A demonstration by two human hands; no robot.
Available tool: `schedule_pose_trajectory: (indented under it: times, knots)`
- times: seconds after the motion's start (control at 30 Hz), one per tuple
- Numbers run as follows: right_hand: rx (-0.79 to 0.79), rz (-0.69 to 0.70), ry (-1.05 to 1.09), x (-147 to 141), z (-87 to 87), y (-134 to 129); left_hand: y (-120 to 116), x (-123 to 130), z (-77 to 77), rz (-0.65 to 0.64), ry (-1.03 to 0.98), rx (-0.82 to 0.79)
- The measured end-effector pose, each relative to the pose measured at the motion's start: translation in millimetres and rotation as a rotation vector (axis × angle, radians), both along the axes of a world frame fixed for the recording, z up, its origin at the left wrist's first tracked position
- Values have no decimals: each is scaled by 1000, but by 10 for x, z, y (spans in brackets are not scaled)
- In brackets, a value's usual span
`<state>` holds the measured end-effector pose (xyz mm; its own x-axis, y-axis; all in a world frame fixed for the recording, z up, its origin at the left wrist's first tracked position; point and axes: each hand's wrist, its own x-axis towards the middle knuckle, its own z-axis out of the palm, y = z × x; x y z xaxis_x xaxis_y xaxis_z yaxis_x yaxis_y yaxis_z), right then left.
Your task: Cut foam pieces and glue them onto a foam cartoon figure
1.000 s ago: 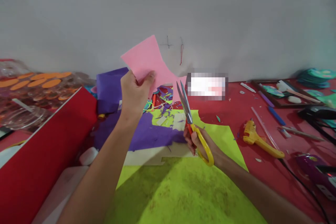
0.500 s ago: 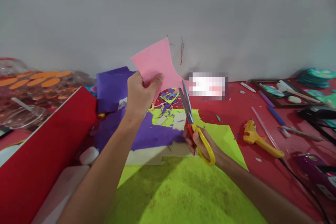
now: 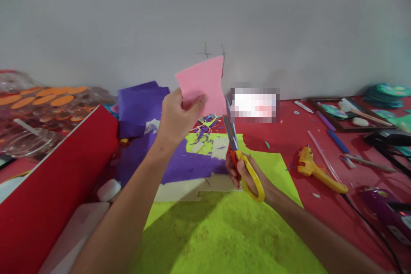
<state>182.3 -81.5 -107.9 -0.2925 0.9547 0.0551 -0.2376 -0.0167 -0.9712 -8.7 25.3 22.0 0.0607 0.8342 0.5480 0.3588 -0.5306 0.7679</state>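
Observation:
A pink sheet [image 3: 204,83], perhaps felt or paper, is pinched between the thumb and fingers of my left hand [image 3: 180,115]. Its right edge curves inward. My right hand [image 3: 242,169] grips scissors [image 3: 230,132] with one yellow and one red handle loop. The blades point up and stand slightly parted at the sheet's lower right corner; I cannot tell whether they touch it. Below my hands lie purple sheets [image 3: 195,165], a cream strip [image 3: 180,195] and a large yellow-green sheet [image 3: 224,231]. Small colourful scraps [image 3: 208,124] are scattered behind the scissors.
A yellow glue gun [image 3: 317,171] with a cord lies at right, near pens [image 3: 338,141] and a dark-framed tray [image 3: 353,128]. At left stand a red panel [image 3: 64,188] and clear containers with orange discs [image 3: 62,100]. A grey partition [image 3: 144,30] crosses the back.
My left hand has shifted right with the pink sheet and turned it a little. The sheet's lower right part now sits closer to the scissors. My right hand has hardly moved.

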Motion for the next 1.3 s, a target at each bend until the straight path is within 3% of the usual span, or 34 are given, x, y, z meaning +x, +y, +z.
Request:
schedule_pose_trajectory:
  times: [0.7, 1.1, 1.3]
  knots:
    - [12, -49, -11, -13, 37, -7, -22, 74, -40, -26, 77, 27]
    - [-5, -114, 25, -47, -59, -25, -9, 89, -73, -35, 72, -39]
    - [-35, -139, -7, -52, -23, -29, 26, 59, -107, -9, 69, 20]
